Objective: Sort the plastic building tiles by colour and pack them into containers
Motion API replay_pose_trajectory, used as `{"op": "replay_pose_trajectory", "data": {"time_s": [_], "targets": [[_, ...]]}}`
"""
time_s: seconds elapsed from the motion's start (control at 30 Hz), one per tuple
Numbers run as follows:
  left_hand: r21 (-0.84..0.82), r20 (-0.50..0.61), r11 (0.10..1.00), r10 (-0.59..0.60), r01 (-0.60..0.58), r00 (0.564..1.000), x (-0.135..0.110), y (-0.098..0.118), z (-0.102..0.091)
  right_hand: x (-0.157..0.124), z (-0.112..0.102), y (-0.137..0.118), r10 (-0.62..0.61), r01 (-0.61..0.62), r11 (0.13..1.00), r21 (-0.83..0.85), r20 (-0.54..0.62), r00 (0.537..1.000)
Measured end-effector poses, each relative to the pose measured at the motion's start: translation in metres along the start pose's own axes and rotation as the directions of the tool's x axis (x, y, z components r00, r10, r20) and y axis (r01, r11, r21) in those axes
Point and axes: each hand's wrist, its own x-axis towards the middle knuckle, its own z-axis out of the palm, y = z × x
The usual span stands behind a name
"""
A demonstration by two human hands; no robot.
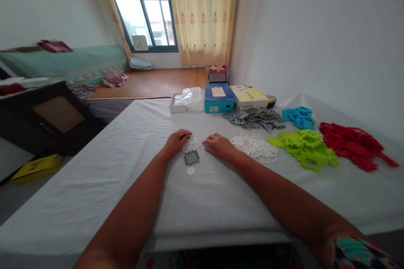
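Your patterned sleeve (pixel 356 254) lies closest, at the near right, and both bare arms reach over the white-covered bench (pixel 110 176). Across the far edge stand boxes, a blue box (pixel 219 105) among them. Next in size come the heaps on your right: red pieces (pixel 350 145), lime-green pieces (pixel 304 147), grey pieces (pixel 257 118), white pieces (pixel 254 147) and blue pieces (pixel 298 117). Your left hand (pixel 175 142) has its fingers bent at the left edge of a white lattice group (pixel 193 143); whether that grip pinches it, I cannot tell. Your right hand (pixel 217 146) is curled low between that group and the white heap, its grip too hidden to judge. On the near side of the lattice sits a grey square (pixel 191 158), then a small white disc (pixel 191 171). It looks early: this short row is laid out, while most pieces lie heaped and unused.
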Motion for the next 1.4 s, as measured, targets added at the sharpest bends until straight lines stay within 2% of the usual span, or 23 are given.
{"op": "replay_pose_trajectory", "data": {"time_s": [0.07,0.17,0.3,0.37,0.43,0.5,0.57,0.63,0.73,0.87,1.0,1.1,1.27,1.33,1.4], "targets": [[-0.007,0.000,1.000,0.002,-0.002,1.000,0.000,0.000,0.000,-0.002,-0.004,0.001,0.022,-0.022,1.000,-0.010,0.004,1.000],[-0.008,0.002,1.000,0.002,-0.002,1.000,0.000,0.001,-0.001,-0.007,-0.014,0.008,0.148,-0.147,0.989,0.018,-0.056,0.987],[-0.003,0.010,1.000,0.006,-0.006,1.000,0.000,0.001,-0.001,-0.019,-0.035,0.033,0.346,-0.327,0.936,0.127,-0.172,0.922],[-0.003,0.011,1.000,0.003,-0.003,1.000,0.000,0.001,-0.001,-0.025,-0.045,0.047,0.380,-0.360,0.922,0.141,-0.149,0.913],[-0.003,0.010,1.000,0.000,0.000,1.000,0.000,0.001,-0.001,-0.028,-0.049,0.056,0.364,-0.350,0.930,0.114,-0.130,0.922],[-0.002,0.005,1.000,0.002,-0.002,1.000,0.000,0.001,-0.001,-0.028,-0.046,0.057,0.338,-0.327,0.941,0.086,-0.185,0.923],[0.001,0.003,1.000,0.007,-0.007,1.000,0.000,0.001,-0.001,-0.024,-0.038,0.048,0.295,-0.280,0.956,0.093,-0.274,0.915],[0.003,0.001,1.000,0.011,-0.011,1.000,0.000,0.000,-0.001,-0.016,-0.026,0.030,0.196,-0.165,0.978,0.127,-0.294,0.935],[0.009,-0.005,1.000,0.015,-0.015,1.000,0.000,0.000,0.000,-0.005,-0.008,-0.002,0.010,0.019,0.990,0.138,-0.209,0.978],[0.032,-0.006,0.999,0.023,-0.023,1.000,0.000,0.000,0.000,0.001,0.003,-0.027,-0.129,0.133,0.988,0.075,-0.063,0.990],[0.052,-0.003,0.998,0.025,-0.025,1.000,0.000,0.002,-0.001,-0.004,-0.004,-0.021,-0.094,0.094,0.996,0.014,-0.017,0.995],[0.039,-0.001,0.999,0.020,-0.020,1.000,0.000,0.002,-0.001,-0.009,-0.010,-0.009,-0.049,0.049,0.998,0.038,-0.001,0.999],[0.028,-0.002,1.000,0.011,-0.011,1.000,0.000,0.002,0.000,-0.010,-0.013,-0.008,-0.073,0.072,0.997,0.027,0.022,0.997],[0.030,-0.004,0.999,0.012,-0.012,1.000,0.000,0.001,0.000,-0.010,-0.015,-0.011,-0.054,0.054,0.998,-0.016,0.020,0.998],[0.030,-0.005,0.999,0.012,-0.012,1.000,0.000,0.001,0.000,-0.010,-0.019,-0.009,0.013,-0.014,1.000,-0.026,-0.027,1.000]]}}
